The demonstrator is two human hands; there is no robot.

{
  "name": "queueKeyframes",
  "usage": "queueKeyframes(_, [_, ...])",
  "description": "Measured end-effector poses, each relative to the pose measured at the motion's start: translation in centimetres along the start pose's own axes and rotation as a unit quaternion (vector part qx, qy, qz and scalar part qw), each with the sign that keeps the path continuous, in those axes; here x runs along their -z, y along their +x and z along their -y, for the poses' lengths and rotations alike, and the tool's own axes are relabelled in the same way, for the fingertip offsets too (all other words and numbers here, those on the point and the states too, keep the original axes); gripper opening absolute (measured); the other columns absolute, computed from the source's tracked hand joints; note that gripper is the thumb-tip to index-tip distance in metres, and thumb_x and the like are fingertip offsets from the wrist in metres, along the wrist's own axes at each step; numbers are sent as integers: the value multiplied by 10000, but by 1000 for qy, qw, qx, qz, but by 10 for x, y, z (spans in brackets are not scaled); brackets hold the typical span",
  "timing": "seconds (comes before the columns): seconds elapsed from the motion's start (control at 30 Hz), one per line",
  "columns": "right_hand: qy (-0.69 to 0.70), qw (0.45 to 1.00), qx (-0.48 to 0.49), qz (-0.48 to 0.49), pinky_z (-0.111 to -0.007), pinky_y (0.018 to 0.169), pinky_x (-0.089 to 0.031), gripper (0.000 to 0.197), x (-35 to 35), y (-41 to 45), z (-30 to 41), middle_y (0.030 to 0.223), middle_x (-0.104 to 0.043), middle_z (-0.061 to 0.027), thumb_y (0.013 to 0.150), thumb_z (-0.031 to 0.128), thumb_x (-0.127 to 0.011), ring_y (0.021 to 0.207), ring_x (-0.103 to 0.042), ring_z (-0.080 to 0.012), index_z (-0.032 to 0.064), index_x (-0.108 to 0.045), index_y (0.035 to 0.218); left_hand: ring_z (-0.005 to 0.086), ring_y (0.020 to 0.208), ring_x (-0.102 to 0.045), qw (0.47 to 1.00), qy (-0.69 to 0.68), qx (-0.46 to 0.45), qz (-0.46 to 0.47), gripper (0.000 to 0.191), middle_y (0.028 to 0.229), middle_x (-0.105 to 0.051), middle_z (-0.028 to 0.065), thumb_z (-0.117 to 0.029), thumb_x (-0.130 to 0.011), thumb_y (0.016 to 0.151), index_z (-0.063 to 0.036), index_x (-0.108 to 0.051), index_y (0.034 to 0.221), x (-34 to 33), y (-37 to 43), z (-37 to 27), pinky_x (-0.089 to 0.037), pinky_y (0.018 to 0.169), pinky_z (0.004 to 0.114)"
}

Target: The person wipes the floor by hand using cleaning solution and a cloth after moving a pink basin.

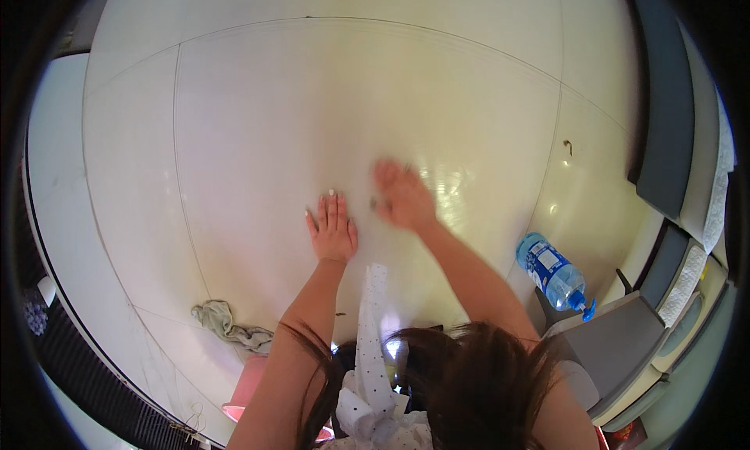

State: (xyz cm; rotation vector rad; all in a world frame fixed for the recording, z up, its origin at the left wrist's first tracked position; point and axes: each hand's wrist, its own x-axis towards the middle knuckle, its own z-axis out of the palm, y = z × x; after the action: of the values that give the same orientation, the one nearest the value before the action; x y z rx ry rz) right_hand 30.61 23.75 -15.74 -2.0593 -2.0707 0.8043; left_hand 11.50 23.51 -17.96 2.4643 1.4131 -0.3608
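My left hand [334, 233] rests palm down on the pale tiled floor [263, 128], its fingers slightly apart, with nothing in it. To its right, my right hand [404, 195] is blurred, low over or on the floor; whether something lies under its palm is hidden. A crumpled grey-green cloth [225, 327] lies at the lower left, beside the rim of a pink plastic basin or bucket [252, 374] that my left arm partly hides. At the right, a clear blue pump bottle [551, 271] with a printed label lies on its side, its blue pump pointing to the lower right.
A dark grey sofa or padded seat [662, 110] edges the right side, with a grey-topped piece of furniture [609, 344] below it. A small dark curled scrap [568, 147] is on the floor near the sofa. A white slab with a dark ribbed side [76, 215] borders the left. Hair hangs into the lower view.
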Motion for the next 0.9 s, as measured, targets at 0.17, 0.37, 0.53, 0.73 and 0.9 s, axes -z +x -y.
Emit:
queueKeyframes(0.17, [-103, 937, -192, -274, -417, 977, -234, 541, 39, 6, -109, 1272, -358, -148, 750, 267, -490, 1182, -311, -313, 32, -368, 1223, 247, 1285, -113, 1000, 1, -24, -16, 567, 1395, -143, 65, -271, -307, 827, -94, -143, 1339, -6, 4, -8, -30, 1022, 482])
queueKeyframes(0.37, [-47, 944, -301, -124, -419, 1006, -166, 622, -49, -135, -31, 1338, -249, -152, 765, 284, -466, 1243, -209, -304, 9, -255, 1280, 235, 1281, -136, 997, 32, -68, 7, 563, 1390, -167, 55, -270, -308, 835, -112, -128, 1345, 10, 23, 5, -45, 1023, 474])
queueKeyframes(0.53, [-22, 946, -308, -97, -398, 1023, -122, 631, -46, -112, -1, 1370, -190, -109, 783, 310, -449, 1270, -149, -255, 36, -217, 1301, 199, 1286, -123, 987, 129, 1, -94, 533, 1394, -159, 17, -294, -278, 857, -144, -129, 1347, 42, 127, 49, -89, 1033, 420])
queueKeyframes(0.73, [20, 951, -289, -106, -384, 1035, -97, 638, -22, -15, 11, 1392, -128, -60, 810, 352, -395, 1284, -96, -210, 79, -149, 1331, 222, 1269, -177, 976, 102, -18, -194, 542, 1368, -218, 88, -248, -330, 832, -74, -189, 1325, 60, 172, 62, -166, 1015, 403])
queueKeyframes(0.9, [22, 967, -237, -95, -378, 1036, -95, 620, -22, 13, 20, 1396, -125, -34, 824, 363, -369, 1285, -94, -191, 95, -142, 1335, 233, 1258, -199, 977, 22, -194, -84, 556, 1354, -246, 78, -248, -339, 825, -112, -164, 1335, 54, 144, 4, -156, 1023, 396])
